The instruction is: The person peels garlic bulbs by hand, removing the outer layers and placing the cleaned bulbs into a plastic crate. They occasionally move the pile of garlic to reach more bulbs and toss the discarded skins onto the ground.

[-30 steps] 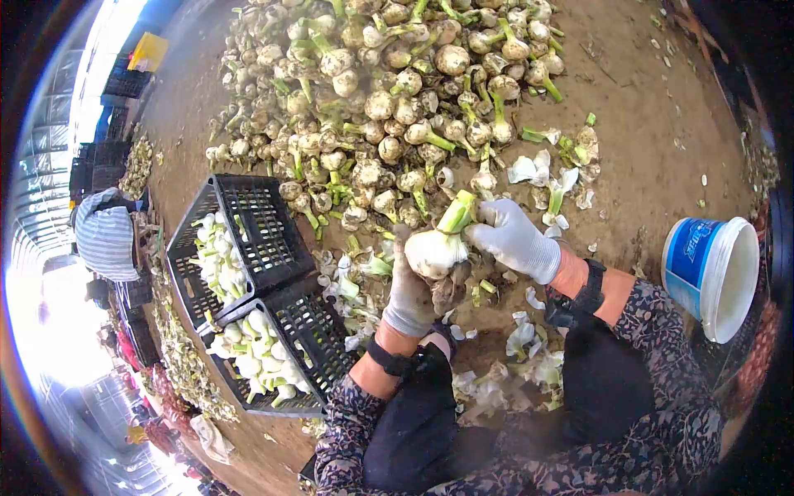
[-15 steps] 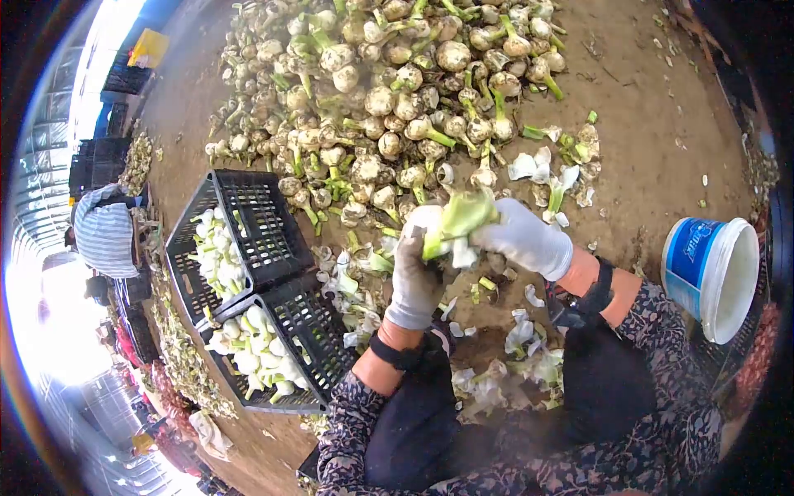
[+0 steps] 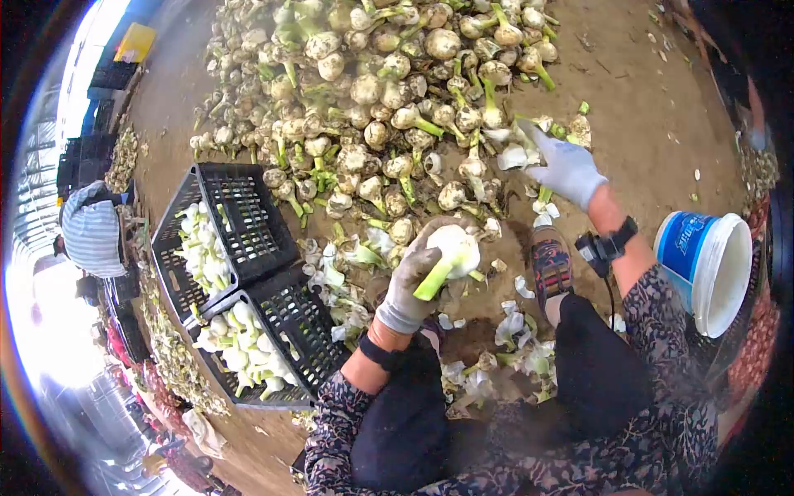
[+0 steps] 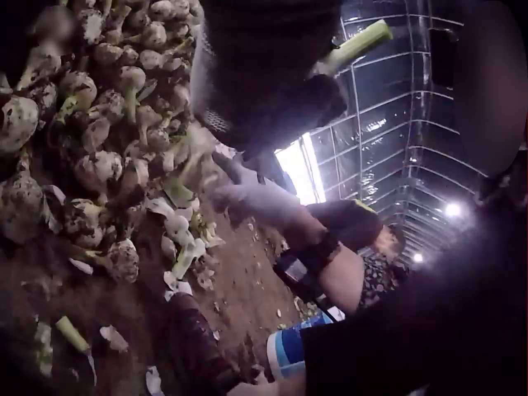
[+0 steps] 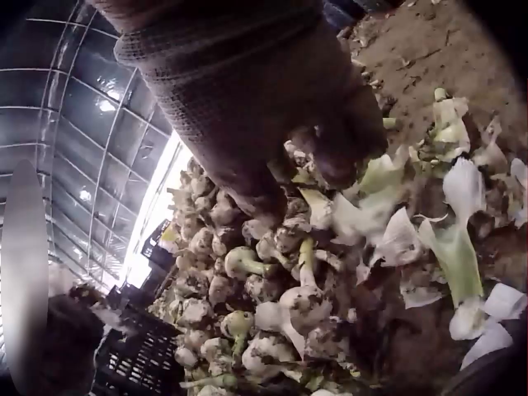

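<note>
A peeled white garlic bulb (image 3: 453, 246) with a short green stem sits in my gloved left hand (image 3: 410, 283), whose fingers curl round it. The stem points down toward my lap. My gloved right hand (image 3: 567, 169) reaches out at the right edge of the heap of unpeeled garlic (image 3: 356, 91), fingers extended. Just below those fingers in the right wrist view is a blurred, pale green leafy husk (image 5: 371, 202), among other peelings (image 5: 462, 239). In the left wrist view the garlic stem (image 4: 359, 45) juts out beyond the dark shape of my left hand.
Two black crates (image 3: 248, 215) of peeled garlic stand at the left. A white and blue bucket (image 3: 703, 269) lies tilted at the right. Husks (image 3: 521, 339) litter the ground between my feet, one in a patterned shoe (image 3: 552, 264). Another person (image 3: 95, 231) bends at far left.
My right hand has pulled a green husk off the bulb and moved away up and right, letting it go by the peelings. My left hand has turned the bulb, stem now downward.
</note>
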Tool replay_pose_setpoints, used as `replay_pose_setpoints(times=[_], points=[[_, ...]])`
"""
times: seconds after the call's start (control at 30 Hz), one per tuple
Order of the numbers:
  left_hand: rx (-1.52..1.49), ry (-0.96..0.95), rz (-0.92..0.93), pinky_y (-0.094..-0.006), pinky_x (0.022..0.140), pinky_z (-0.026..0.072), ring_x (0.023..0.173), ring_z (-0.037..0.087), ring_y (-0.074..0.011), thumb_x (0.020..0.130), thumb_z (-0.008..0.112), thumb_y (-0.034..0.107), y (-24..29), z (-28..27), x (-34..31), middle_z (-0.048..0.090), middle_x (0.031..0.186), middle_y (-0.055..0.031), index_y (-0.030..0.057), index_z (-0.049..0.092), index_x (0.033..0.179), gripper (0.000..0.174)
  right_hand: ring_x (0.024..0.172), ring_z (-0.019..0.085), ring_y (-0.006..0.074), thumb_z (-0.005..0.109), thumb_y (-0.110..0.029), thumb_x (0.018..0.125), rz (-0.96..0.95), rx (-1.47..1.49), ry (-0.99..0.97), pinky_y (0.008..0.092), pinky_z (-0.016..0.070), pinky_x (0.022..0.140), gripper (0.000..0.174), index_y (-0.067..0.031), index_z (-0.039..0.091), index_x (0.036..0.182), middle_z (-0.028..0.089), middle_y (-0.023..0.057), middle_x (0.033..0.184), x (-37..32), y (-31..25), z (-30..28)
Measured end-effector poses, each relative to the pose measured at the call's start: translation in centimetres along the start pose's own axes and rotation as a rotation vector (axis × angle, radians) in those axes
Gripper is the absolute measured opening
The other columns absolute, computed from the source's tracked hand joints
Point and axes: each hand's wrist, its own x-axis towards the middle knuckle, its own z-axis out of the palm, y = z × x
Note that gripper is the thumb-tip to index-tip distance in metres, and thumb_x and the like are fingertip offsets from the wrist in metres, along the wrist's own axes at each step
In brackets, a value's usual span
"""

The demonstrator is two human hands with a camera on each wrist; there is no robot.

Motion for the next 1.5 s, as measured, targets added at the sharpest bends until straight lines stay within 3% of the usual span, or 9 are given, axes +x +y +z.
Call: replay_pose_setpoints(times=[0.13,0.4,0.47,0.53,0.7,0.9,1.23,1.4,1.5], points=[[-0.066,0.153,0.041,-0.0234,0.062,0.0504,0.093,0.060,-0.0162,0.082,0.059,0.035,0.2,0.8,0.2,0.059,0.109,-0.0101,0.0066,0.043,0.129,0.057,0.079,0.062,0.0306,0.064,-0.039,0.079,-0.192,0.013,0.157,0.0431,0.0496,0.070,0.030,-0.0109,0.070,0.085,0.062,0.0125,0.083,-1.7,-1.2,0.4],[-0.072,0.195,0.171,-0.0291,0.065,0.0530,0.088,0.060,-0.0158,0.088,0.055,0.022,-0.1,2.0,0.4,0.057,0.107,-0.0067,0.0084,0.044,0.128,0.043,0.063,0.059,0.0277,0.074,-0.016,0.068,-0.530,0.350,0.286,0.0378,0.0463,0.053,0.023,-0.0102,0.068,0.090,0.055,0.0078,0.074,-5.6,-11.1,-0.9],[0.636,0.209,0.411,-0.0292,0.068,0.0533,0.089,0.060,-0.0166,0.088,0.054,0.024,-0.8,0.7,1.5,0.058,0.106,-0.0051,0.0081,0.047,0.126,0.041,0.061,0.058,0.0273,0.074,-0.016,0.068,-0.562,0.322,0.302,0.0376,0.0457,0.052,0.021,-0.0108,0.068,0.088,0.054,0.0071,0.073,-5.6,-11.0,-0.2],[0.054,0.291,0.160,-0.0306,0.073,0.0538,0.095,0.060,-0.0171,0.087,0.052,0.016,-1.2,0.7,1.5,0.060,0.101,-0.0048,0.0064,0.048,0.124,0.038,0.058,0.057,0.0272,0.073,-0.015,0.067,-0.571,0.297,0.328,0.0377,0.0452,0.051,0.016,-0.0110,0.066,0.081,0.053,0.0061,0.069,-5.7,-11.0,0.0],[0.574,0.090,0.122,-0.0357,0.080,0.0551,0.101,0.061,-0.0220,0.086,0.052,0.007,-1.3,-1.4,1.8,0.060,0.109,-0.0102,0.0033,0.046,0.126,0.041,0.062,0.059,0.0292,0.067,-0.019,0.074,-0.501,0.329,0.275,0.0404,0.0476,0.053,0.012,-0.0101,0.059,0.076,0.055,0.0078,0.073,-4.6,-9.9,0.2],[0.026,-0.073,-0.065,-0.0376,0.088,0.0538,0.101,0.064,-0.0273,0.083,0.054,0.008,-1.1,-1.0,0.9,0.062,0.112,-0.0172,-0.0054,0.041,0.132,0.052,0.063,0.055,0.0315,0.066,-0.010,0.071,-0.634,0.440,0.331,0.0402,0.0439,0.053,0.012,-0.0072,0.054,0.071,0.053,0.0105,0.071,-1.7,-9.1,1.5],[0.187,-0.234,-0.147,-0.0299,0.085,0.0522,0.095,0.065,-0.0206,0.080,0.065,0.021,-1.1,-0.8,1.7,0.064,0.108,-0.0118,-0.0065,0.050,0.124,0.054,0.073,0.061,0.0323,0.061,-0.019,0.077,-0.716,0.284,0.061,0.0434,0.0492,0.062,0.013,-0.0084,0.057,0.085,0.056,0.0103,0.083,-0.1,-9.3,3.2],[0.243,-0.052,0.022,-0.0331,0.079,0.0527,0.098,0.061,-0.0192,0.086,0.058,0.016,-2.3,-2.7,2.8,0.062,0.108,-0.0058,0.0065,0.052,0.122,0.037,0.100,0.058,0.0391,0.059,-0.003,0.070,-0.577,0.482,-0.028,0.0397,0.0509,0.083,0.055,-0.0187,0.060,0.123,0.056,0.0204,0.111,-3.6,-8.5,-1.5],[-0.257,0.022,-0.111,-0.0345,0.067,0.0539,0.090,0.062,-0.0162,0.095,0.051,0.028,-1.9,-2.0,3.2,0.061,0.109,-0.0038,0.0118,0.047,0.127,0.037,0.100,0.058,0.0366,0.067,-0.005,0.074,-0.746,0.620,-0.048,0.0405,0.0480,0.082,0.042,-0.0155,0.064,0.115,0.056,0.0211,0.104,-5.1,-9.4,-0.6]])
